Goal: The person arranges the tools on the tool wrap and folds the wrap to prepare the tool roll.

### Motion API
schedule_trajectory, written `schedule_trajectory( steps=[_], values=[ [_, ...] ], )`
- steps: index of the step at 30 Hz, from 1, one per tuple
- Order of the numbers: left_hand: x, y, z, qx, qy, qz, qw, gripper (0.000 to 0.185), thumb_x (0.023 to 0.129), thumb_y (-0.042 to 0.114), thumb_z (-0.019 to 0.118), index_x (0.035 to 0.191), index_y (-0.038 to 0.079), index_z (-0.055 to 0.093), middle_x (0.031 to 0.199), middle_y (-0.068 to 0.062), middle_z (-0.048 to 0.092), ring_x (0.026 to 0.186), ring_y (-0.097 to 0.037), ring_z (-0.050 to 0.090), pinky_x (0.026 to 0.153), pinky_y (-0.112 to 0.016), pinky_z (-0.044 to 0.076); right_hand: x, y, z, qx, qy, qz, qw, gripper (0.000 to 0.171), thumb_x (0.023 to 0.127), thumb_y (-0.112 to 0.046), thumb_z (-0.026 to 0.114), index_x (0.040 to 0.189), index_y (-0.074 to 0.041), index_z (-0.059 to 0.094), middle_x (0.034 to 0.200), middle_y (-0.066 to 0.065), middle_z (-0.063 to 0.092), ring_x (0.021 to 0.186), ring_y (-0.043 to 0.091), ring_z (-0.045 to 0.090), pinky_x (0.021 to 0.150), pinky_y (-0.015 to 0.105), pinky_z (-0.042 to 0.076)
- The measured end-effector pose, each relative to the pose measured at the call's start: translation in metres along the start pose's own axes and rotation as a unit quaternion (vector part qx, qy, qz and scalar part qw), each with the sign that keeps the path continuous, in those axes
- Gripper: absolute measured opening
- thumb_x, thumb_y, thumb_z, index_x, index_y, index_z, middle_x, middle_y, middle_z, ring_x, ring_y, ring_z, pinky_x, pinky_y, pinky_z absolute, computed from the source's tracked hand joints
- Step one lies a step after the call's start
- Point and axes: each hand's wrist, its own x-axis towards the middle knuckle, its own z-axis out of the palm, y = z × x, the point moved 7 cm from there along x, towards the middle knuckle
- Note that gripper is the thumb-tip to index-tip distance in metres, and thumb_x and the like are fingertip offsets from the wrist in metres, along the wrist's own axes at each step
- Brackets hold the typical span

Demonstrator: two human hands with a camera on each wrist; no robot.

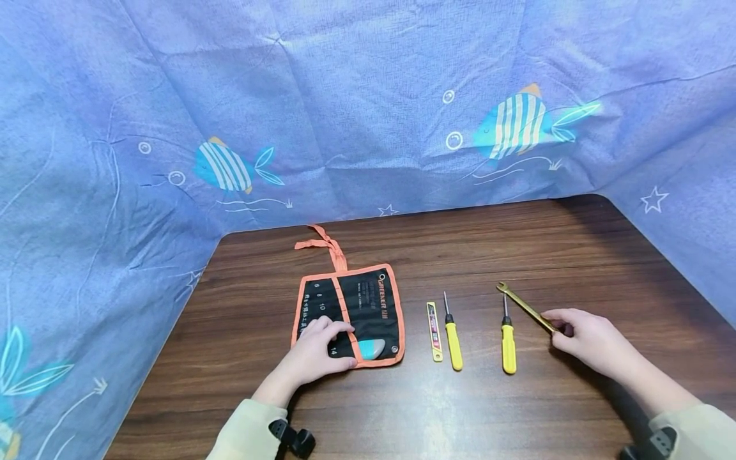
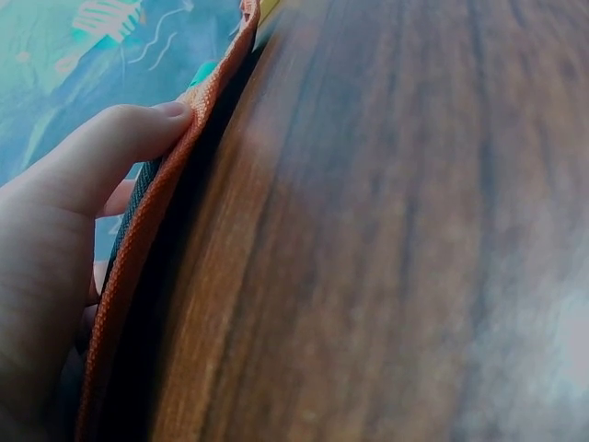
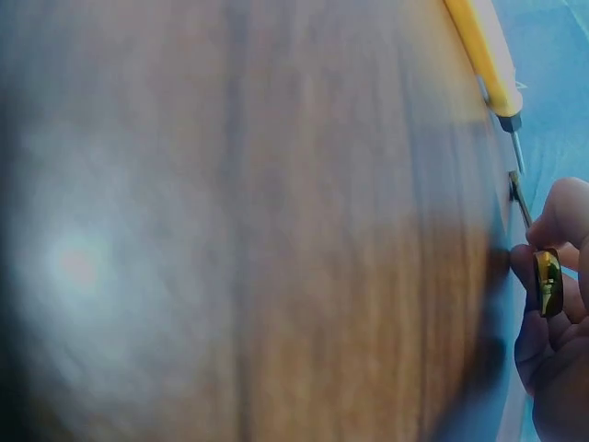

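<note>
My left hand (image 1: 316, 351) grips the lower left of a black tool pouch (image 1: 368, 294) with orange trim, its thumb on the bottom edge and its index finger at the orange pocket strip. In the left wrist view the thumb presses the orange edging (image 2: 152, 207). From the pocket pokes the rounded end of a teal and grey tool (image 1: 371, 349). My right hand (image 1: 592, 342) pinches one end of a brass-coloured wrench (image 1: 529, 308) between thumb and fingers. The wrench's open jaw overlaps the tip of a yellow screwdriver (image 1: 508, 348) in the head view.
Between pouch and right hand lie a second yellow screwdriver (image 1: 453, 345) and a slim yellow-edged packet (image 1: 434, 332) side by side. Orange ties (image 1: 329, 246) trail from the pouch's top. A blue fish-print cloth (image 1: 356, 108) hangs behind and beside the brown wooden table (image 1: 437, 249).
</note>
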Motion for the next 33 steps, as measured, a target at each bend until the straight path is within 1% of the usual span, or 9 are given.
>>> schedule_trajectory(
  steps=[4,8,14,18,20,25,28,31,33],
  values=[
    [0.000,-0.001,0.000,-0.001,-0.001,-0.004,1.0000,0.055,0.072,0.056,0.071,0.120,0.031,0.059,0.088,0.011,0.042,0.083,-0.009,0.040,0.077,-0.034,0.036,0.002,0.003,-0.002,0.004,-0.011,0.007,1.000,0.036,0.069,-0.008,0.067,0.105,-0.004,0.067,0.071,-0.011,0.053,0.061,0.000,0.044,0.054,0.026,0.037],
    [0.000,-0.002,0.000,-0.004,-0.002,-0.008,1.0000,0.056,0.072,0.057,0.071,0.120,0.032,0.059,0.088,0.011,0.043,0.084,-0.009,0.040,0.077,-0.035,0.036,0.003,0.004,-0.004,0.006,-0.029,0.017,0.999,0.039,0.071,-0.009,0.066,0.109,-0.004,0.067,0.071,-0.010,0.053,0.061,0.002,0.044,0.055,0.026,0.037],
    [0.000,-0.001,0.000,-0.003,-0.002,-0.004,1.0000,0.056,0.072,0.056,0.071,0.121,0.031,0.059,0.089,0.011,0.043,0.085,-0.010,0.040,0.077,-0.035,0.036,0.004,0.007,-0.005,-0.011,-0.040,0.018,0.999,0.040,0.074,-0.012,0.066,0.112,-0.001,0.066,0.075,-0.006,0.058,0.065,0.008,0.047,0.057,0.031,0.039],
    [0.000,0.000,0.000,-0.007,-0.003,0.000,1.0000,0.056,0.072,0.056,0.071,0.121,0.031,0.059,0.089,0.011,0.043,0.084,-0.010,0.040,0.077,-0.035,0.036,0.003,0.010,-0.004,-0.008,-0.046,0.023,0.999,0.035,0.078,-0.013,0.065,0.111,-0.003,0.067,0.072,-0.008,0.055,0.063,0.006,0.046,0.057,0.030,0.038],
    [0.000,-0.001,0.000,-0.008,-0.003,0.000,1.0000,0.056,0.072,0.056,0.071,0.121,0.031,0.059,0.089,0.011,0.043,0.084,-0.010,0.040,0.076,-0.035,0.036,0.002,0.011,-0.004,-0.001,-0.045,0.026,0.999,0.032,0.079,-0.013,0.065,0.110,-0.005,0.068,0.067,-0.012,0.050,0.061,0.004,0.044,0.055,0.028,0.036],
    [0.000,-0.002,0.000,-0.006,0.000,0.000,1.0000,0.056,0.072,0.056,0.071,0.120,0.031,0.059,0.089,0.012,0.043,0.084,-0.009,0.040,0.077,-0.035,0.036,0.002,0.014,-0.003,0.020,-0.046,0.045,0.998,0.032,0.081,-0.012,0.063,0.112,-0.003,0.065,0.068,-0.009,0.052,0.057,0.003,0.042,0.052,0.027,0.034],
    [0.001,-0.002,0.001,-0.003,-0.001,-0.001,1.0000,0.056,0.072,0.057,0.071,0.120,0.031,0.059,0.089,0.012,0.043,0.084,-0.009,0.040,0.077,-0.034,0.036,0.002,0.016,-0.002,0.028,-0.049,0.060,0.997,0.035,0.083,-0.013,0.063,0.116,-0.001,0.063,0.072,-0.007,0.056,0.059,0.006,0.045,0.054,0.029,0.035],
    [0.001,-0.002,0.001,0.000,-0.004,-0.002,1.0000,0.056,0.073,0.057,0.071,0.121,0.031,0.059,0.088,0.012,0.043,0.084,-0.009,0.040,0.076,-0.034,0.036,0.003,0.018,-0.003,0.030,-0.048,0.068,0.996,0.036,0.084,-0.014,0.063,0.117,0.000,0.062,0.077,-0.003,0.059,0.066,0.011,0.050,0.058,0.033,0.039],
    [0.001,-0.002,0.001,0.000,-0.005,-0.002,1.0000,0.056,0.073,0.057,0.071,0.121,0.031,0.059,0.088,0.011,0.043,0.083,-0.009,0.040,0.076,-0.034,0.036,0.004,0.018,-0.004,0.032,-0.045,0.070,0.996,0.036,0.084,-0.013,0.063,0.117,0.000,0.062,0.078,-0.002,0.060,0.068,0.013,0.051,0.059,0.035,0.039]
  ],
)
